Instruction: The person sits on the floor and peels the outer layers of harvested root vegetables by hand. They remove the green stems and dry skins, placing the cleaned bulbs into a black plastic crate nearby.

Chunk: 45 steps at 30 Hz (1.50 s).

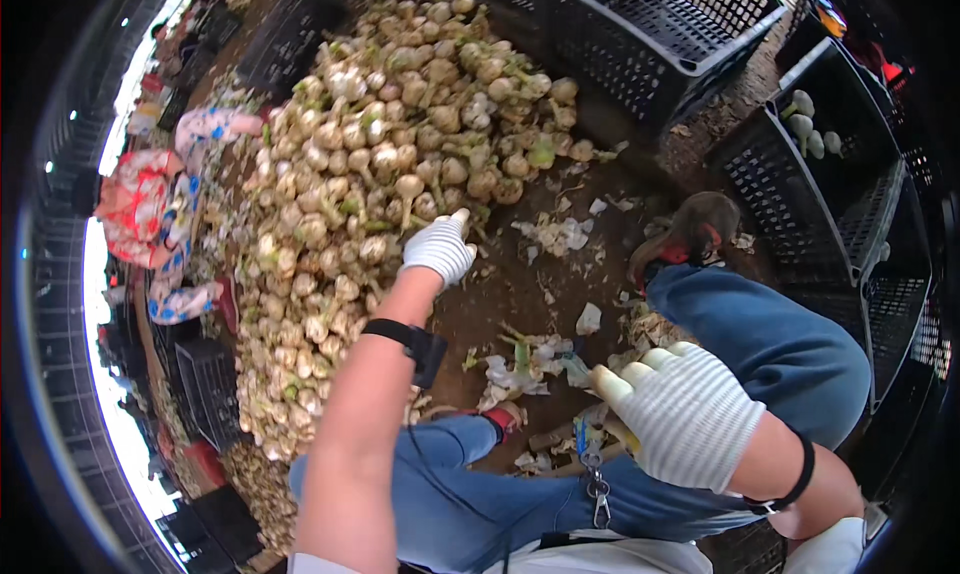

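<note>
A large heap of garlic bulbs (390, 135) with short stems covers the ground ahead and to the left. At its near edge is my left hand (441, 247), in a white striped glove with coated fingertips. Its fingers are curled beside the bulbs, and whether they grip one is hidden. My right hand (671, 416), gloved alike, hovers over my lap near my bent knee with its fingers bent. A bit of yellow shows beneath that palm; I cannot tell whether it is an object or the glove's coating. Loose skins and trimmings (525, 364) lie on the ground between my legs.
To the right, a black plastic crate (832, 206) holds several cleaned garlic bulbs (804, 127). Another black crate (660, 26) stands at the back. Across the heap at left sits another person (146, 206) in patterned clothes. A clip with keyrings (598, 488) hangs at my waist.
</note>
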Available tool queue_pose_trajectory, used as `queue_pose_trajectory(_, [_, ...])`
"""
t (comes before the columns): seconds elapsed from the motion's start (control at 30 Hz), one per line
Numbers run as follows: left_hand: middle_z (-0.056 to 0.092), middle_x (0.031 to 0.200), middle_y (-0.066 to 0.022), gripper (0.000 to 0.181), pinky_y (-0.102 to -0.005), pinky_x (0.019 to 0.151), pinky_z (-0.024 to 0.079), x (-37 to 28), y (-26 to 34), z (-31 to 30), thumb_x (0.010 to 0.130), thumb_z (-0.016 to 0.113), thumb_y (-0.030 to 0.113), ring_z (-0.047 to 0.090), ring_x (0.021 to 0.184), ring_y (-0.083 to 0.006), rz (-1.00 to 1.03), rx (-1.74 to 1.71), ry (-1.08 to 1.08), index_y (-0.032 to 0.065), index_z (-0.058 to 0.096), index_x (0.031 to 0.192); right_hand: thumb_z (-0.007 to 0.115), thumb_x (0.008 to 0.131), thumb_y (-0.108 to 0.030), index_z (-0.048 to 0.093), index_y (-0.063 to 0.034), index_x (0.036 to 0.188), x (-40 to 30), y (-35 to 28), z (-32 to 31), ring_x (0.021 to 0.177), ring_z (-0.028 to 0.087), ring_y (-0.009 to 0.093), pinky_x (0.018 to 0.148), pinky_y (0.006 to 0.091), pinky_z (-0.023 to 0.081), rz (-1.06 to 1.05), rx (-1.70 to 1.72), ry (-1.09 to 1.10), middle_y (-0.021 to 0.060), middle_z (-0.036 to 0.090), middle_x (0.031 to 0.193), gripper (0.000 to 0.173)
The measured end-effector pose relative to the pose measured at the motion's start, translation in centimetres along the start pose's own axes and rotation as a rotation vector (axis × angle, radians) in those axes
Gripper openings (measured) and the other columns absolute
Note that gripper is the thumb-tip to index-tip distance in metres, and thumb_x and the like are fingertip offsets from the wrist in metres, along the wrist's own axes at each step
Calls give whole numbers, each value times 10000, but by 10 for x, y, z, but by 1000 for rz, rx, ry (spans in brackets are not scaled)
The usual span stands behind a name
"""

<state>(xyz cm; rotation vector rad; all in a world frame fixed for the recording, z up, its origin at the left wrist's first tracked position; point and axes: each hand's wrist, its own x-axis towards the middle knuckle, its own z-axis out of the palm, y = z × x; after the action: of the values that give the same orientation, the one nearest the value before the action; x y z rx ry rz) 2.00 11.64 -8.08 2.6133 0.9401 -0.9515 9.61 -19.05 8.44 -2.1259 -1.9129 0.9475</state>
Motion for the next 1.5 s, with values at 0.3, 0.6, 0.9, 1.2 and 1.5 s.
queue_pose_trajectory(0.3, [313,1539,-131,589,-459,1045,420,115,85,41,869,548,81,390,1360,-341,166,230,85,130,396,1436,523,786,-166,571,48,1179,-3,6,-16,778,533,236,707,372,405,49,119,-19,114,577,831,450])
queue_pose_trajectory(0.6, [636,1108,-122,449,-325,813,553,64,63,28,851,648,-7,650,915,-192,432,-1080,189,26,521,1280,522,800,-151,568,17,1180,3,0,-19,734,501,227,681,375,400,50,132,296,88,532,823,419])
queue_pose_trajectory(0.9, [610,1183,-148,688,-347,877,554,-186,63,-23,790,785,71,633,1027,-208,670,-1684,222,81,443,1386,698,809,-11,334,22,1424,26,2,22,1156,567,248,961,328,472,76,1356,478,145,512,1313,715])
queue_pose_trajectory(1.2, [453,1385,-172,836,-385,1066,394,-218,51,15,749,832,177,449,1295,-283,728,-1404,404,40,369,1432,686,895,-146,416,-35,1411,32,-19,34,1051,621,165,862,299,538,-9,2036,160,94,606,1215,593])
queue_pose_trajectory(1.5, [551,1173,-187,750,-404,884,505,-236,53,14,609,857,190,592,1023,-344,583,-600,939,2,526,1255,665,928,-280,640,19,1070,44,-36,35,795,562,60,700,220,481,201,1492,402,13,653,915,331])
